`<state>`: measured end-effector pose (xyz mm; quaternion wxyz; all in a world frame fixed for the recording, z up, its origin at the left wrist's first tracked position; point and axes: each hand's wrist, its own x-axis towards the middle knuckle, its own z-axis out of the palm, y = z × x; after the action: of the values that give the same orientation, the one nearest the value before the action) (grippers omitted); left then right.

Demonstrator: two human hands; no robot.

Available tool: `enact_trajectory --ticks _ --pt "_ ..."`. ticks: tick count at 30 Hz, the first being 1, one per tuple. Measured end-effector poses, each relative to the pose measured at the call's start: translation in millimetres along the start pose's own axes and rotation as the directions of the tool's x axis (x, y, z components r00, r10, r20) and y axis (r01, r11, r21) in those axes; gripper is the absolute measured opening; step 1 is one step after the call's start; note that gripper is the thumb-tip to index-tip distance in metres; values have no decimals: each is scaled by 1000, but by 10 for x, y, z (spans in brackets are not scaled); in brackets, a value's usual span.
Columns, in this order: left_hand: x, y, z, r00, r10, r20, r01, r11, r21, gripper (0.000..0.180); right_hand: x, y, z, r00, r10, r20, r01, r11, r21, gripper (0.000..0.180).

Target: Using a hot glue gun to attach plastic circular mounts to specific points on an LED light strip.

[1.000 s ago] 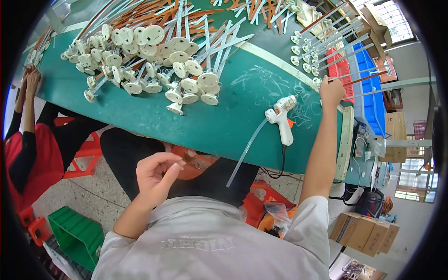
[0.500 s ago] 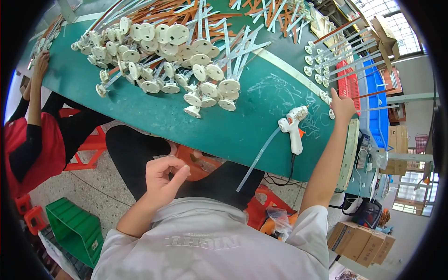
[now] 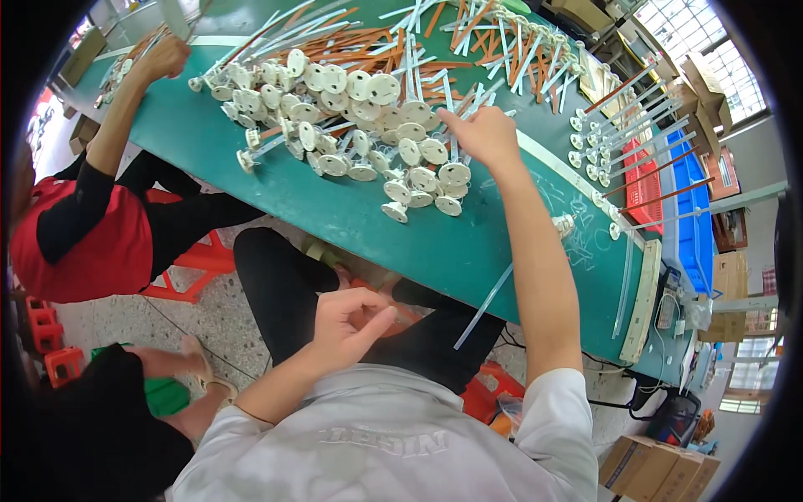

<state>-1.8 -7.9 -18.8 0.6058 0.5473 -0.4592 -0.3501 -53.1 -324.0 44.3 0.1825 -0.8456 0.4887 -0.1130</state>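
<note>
- The right hand point(image 3: 483, 134) is stretched out over the green worktop point(image 3: 351, 217), its fingers curled down onto the far edge of a heap of white disc-ended rods point(image 3: 368, 125); whether anything is gripped cannot be told.
- The heap is spread to the left of and just below that hand, touching it.
- The left hand point(image 3: 347, 322) is held low over the lap, well apart from the heap, fingers loosely bent, with nothing seen in it.
- Orange sticks point(image 3: 368, 50) lie beyond the heap.
- A clear tube point(image 3: 485, 305) hangs over the near worktop edge.
- Another person's hand point(image 3: 163, 58) rests at the far left of the worktop.
</note>
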Motion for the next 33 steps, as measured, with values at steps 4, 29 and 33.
enact_trajectory --ticks 4,29,33 --pt "-119 -64 17 997 6 -72 -9 999 -42 5 186 228 101 976 177 124 -213 883 419 31" --pt "436 398 503 963 67 -263 -131 963 -237 37 -1520 193 -260 975 209 -80 21 270 963 22" --pt "494 193 364 970 238 41 -232 965 -121 57 -1933 130 -172 960 199 -196 155 205 966 25"
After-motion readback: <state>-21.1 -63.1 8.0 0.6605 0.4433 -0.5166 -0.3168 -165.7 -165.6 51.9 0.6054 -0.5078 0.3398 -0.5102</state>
